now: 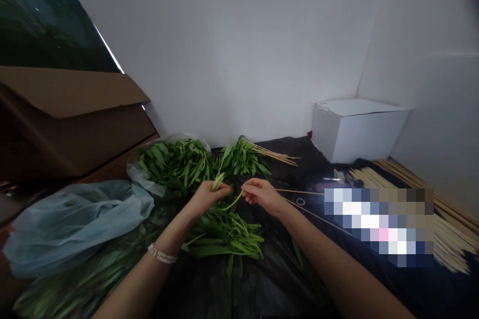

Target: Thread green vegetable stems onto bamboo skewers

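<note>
My left hand [212, 195] is closed around a small bunch of pale green leafy stems [218, 179], their cut ends poking up past the thumb. In a pinch, my right hand [261, 195] holds the end of one thin green stem [235, 203], which curves down to the left below my left hand. Under both hands lies a loose pile of leafy greens [239, 239], stems toward the right. Just beyond, a bundle of greens on thin sticks [245, 157] rests on the black plastic sheet [284, 269].
A heap of greens in clear plastic [175, 162] sits at the back left, near a bluish plastic bag [82, 224] and an open cardboard box [86, 124]. At right are a white box [362, 127], a small ring [300, 202] and many thin sticks [449, 249].
</note>
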`<state>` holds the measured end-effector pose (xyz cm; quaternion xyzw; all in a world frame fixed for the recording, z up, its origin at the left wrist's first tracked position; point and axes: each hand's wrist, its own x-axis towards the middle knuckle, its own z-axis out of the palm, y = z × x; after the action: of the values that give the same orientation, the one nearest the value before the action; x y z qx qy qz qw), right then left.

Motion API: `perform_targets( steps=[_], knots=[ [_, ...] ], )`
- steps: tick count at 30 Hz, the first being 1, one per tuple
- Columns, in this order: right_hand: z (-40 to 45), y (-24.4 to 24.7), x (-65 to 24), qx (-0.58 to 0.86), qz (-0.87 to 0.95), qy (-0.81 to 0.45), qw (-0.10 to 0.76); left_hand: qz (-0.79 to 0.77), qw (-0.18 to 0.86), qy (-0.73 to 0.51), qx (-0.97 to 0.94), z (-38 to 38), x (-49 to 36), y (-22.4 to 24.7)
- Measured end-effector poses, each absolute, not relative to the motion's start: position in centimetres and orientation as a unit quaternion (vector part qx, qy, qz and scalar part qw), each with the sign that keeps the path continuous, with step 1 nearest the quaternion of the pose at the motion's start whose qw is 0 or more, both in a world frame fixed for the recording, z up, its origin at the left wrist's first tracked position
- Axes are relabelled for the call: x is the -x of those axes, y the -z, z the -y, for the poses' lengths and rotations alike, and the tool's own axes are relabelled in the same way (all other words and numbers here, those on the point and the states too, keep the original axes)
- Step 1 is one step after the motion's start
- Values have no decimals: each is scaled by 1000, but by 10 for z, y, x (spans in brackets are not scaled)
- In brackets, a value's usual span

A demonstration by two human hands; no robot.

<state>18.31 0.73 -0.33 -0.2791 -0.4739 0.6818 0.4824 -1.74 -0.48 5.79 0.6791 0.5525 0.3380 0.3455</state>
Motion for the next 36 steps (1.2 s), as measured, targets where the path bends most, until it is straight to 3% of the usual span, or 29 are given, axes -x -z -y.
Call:
perform_targets(
  steps=[6, 14, 17, 22, 27, 32, 36],
  knots=[
    [-6, 2, -183, 273, 477, -684, 480, -528, 385, -273, -706, 9, 1, -47],
    [-4, 3, -180, 293, 539, -634, 471, -564, 288, -287, -719, 14, -6, -44],
    [-1, 3, -178, 297, 552, -621, 470, -597, 248, -325, -691, 14, -9, -43],
    [-9, 3, -183, 319, 486, -629, 517, -610, 286, -453, -584, 9, 1, -50],
    [-23, 7, -195, 327, 392, -648, 566, -501, 254, -321, -762, 20, 5, -54],
    [-14, 7, -190, 311, 435, -677, 505, -514, 193, -401, -733, 23, -2, -46],
    [-1, 6, -178, 286, 496, -686, 449, -489, 235, -417, -730, 27, -8, -42]
  ],
)
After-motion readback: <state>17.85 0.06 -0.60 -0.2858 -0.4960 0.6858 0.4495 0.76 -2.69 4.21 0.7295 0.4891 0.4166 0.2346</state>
